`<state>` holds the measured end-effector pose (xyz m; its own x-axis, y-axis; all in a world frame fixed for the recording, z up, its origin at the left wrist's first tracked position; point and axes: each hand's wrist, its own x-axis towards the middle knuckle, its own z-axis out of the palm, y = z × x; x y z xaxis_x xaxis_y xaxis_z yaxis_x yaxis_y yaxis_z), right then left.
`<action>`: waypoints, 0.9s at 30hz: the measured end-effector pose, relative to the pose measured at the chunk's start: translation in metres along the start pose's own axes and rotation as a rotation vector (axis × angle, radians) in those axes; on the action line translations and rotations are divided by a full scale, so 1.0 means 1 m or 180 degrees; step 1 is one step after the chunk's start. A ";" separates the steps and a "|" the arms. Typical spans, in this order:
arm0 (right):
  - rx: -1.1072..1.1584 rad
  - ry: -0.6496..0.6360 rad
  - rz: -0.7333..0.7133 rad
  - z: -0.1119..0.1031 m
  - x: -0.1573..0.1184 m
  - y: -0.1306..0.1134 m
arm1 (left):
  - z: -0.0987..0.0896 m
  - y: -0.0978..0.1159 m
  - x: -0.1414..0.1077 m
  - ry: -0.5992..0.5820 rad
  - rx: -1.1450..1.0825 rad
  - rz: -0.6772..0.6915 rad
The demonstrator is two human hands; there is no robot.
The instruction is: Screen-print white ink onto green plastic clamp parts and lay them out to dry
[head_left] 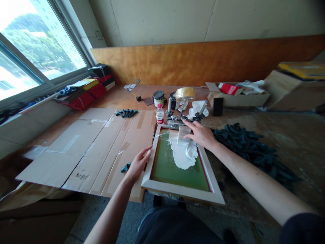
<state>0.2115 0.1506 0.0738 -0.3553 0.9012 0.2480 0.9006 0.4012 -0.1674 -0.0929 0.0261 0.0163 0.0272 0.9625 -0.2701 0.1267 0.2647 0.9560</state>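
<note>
The right hand (201,135) pinches a scraper (183,133) beside white paste (183,158), while the loosely spread left hand (137,164) likely steadies the frame (177,191) to its right.

Over the flat cardboard (76,145) at left, there is room to pass. Beyond the frame (177,191), the clamps (174,118) and bottle (159,116) stand in the way; at right, the dark heap (243,144).

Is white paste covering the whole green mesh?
No, the white paste forms one patch, with green mesh visible left of it and nearer the camera.
</note>
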 end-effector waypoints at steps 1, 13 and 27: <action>0.0017 0.0274 0.0093 -0.005 0.000 0.012 | -0.001 0.016 -0.001 0.0023 -0.0126 0.0064; 0.0041 -0.0588 0.0590 0.109 -0.118 0.007 | 0.031 0.118 0.052 0.1028 -0.1181 0.1205; 0.0544 0.0103 -0.0250 0.079 -0.126 -0.019 | 0.025 -0.074 -0.020 0.1050 -0.0901 -0.0923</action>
<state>0.2192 0.0426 -0.0297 -0.4122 0.8614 0.2967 0.8138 0.4945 -0.3052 -0.0777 -0.0147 -0.0523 -0.2887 0.8029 -0.5215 -0.1917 0.4852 0.8531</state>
